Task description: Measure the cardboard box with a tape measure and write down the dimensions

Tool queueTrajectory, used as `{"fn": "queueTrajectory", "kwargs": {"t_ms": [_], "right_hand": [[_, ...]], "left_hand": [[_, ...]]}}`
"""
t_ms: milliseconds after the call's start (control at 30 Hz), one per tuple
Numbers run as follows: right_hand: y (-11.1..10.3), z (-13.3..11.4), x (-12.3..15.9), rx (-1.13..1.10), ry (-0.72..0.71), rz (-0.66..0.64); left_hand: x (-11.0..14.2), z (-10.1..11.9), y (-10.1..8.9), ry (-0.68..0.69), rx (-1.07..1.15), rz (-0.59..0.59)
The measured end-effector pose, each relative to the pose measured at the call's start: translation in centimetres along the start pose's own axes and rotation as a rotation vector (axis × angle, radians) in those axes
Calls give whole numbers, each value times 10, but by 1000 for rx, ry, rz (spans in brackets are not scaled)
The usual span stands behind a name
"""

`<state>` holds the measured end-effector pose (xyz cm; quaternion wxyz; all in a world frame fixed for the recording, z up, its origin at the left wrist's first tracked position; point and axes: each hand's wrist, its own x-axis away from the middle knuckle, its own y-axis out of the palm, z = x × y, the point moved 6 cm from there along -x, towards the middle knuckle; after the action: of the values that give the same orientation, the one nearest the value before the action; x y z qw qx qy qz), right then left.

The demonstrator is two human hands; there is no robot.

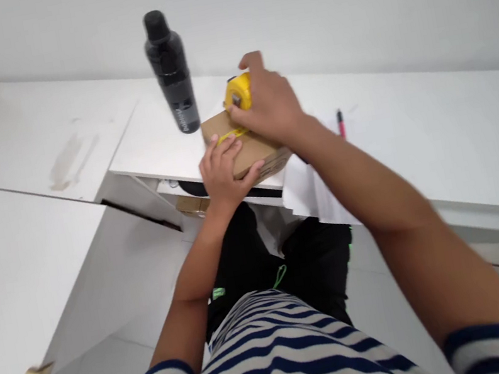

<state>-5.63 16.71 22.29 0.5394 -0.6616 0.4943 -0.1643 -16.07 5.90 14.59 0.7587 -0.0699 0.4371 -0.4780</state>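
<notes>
A small brown cardboard box [246,157] rests on the white desk near its front edge. My left hand [223,169] grips the box at its near left corner, fingers on top by the end of a yellow tape blade [232,134]. That blade lies across the top of the box. Over the box's far side, my right hand [266,98] holds a yellow tape measure [238,92], its thumb low on the case and a finger raised behind it. Part of the blade is hidden by my fingers.
A black bottle [172,75] stands just left of the box. Right of it lie white paper sheets [300,188] and a red pen with a black end [341,124], partly behind my right forearm. Another white table [16,251] is at left. An open shelf under the desk holds a small brown box [191,205].
</notes>
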Motion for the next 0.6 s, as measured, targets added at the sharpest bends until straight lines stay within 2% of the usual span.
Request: {"fn": "queueTrajectory", "kwargs": {"t_ms": [200, 467, 600], "right_hand": [[4, 1, 0, -2, -6, 4], [-4, -8, 5, -66, 45, 6], [-7, 4, 12, -194, 29, 85]], "left_hand": [[1, -1, 1, 26, -2, 18], [1, -1, 0, 36, -63, 56], [-1, 3, -7, 68, -92, 33]]}}
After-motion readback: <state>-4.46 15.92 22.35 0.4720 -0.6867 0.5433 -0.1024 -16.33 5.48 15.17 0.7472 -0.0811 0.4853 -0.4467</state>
